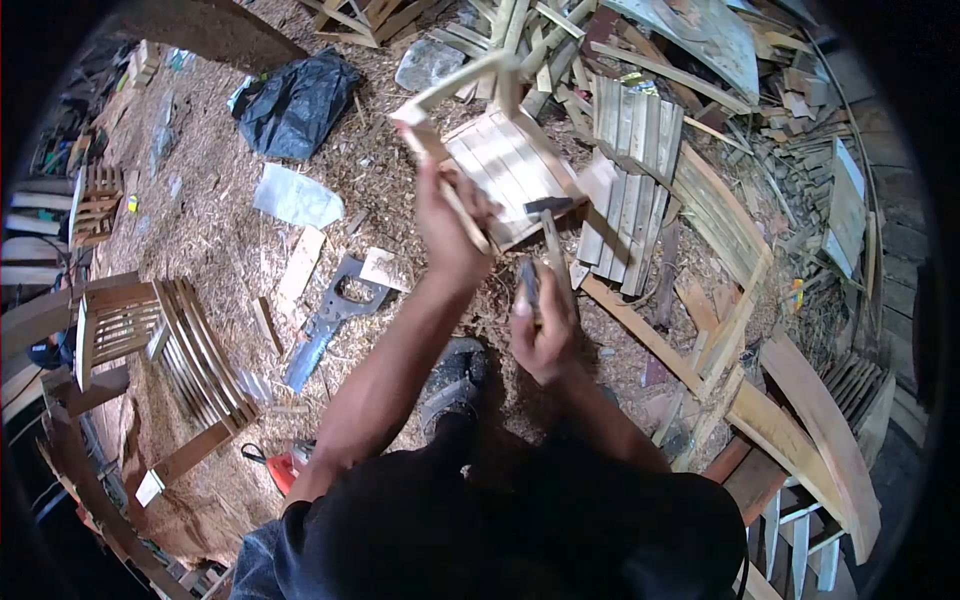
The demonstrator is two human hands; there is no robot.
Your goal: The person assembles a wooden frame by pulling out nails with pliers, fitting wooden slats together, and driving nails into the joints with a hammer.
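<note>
A small wooden chair-like frame (500, 165) with a slatted panel is tilted in front of me, its upper bars blurred. My left hand (455, 222) is closed around one of its wooden bars at the near left side. In my right hand (545, 335) is a hammer (549, 206), gripped by its light wooden handle. The dark hammer head overlaps the near right corner of the panel in this view. A short dark piece shows beside my right thumb.
A handsaw (335, 315) lies on the shavings-covered ground to the left, near a black plastic bag (300, 105). Slatted wooden panels (635, 130) and loose boards crowd the right. Another slatted wooden piece (195, 350) stands at left, and a red tool (285, 468) lies by my leg.
</note>
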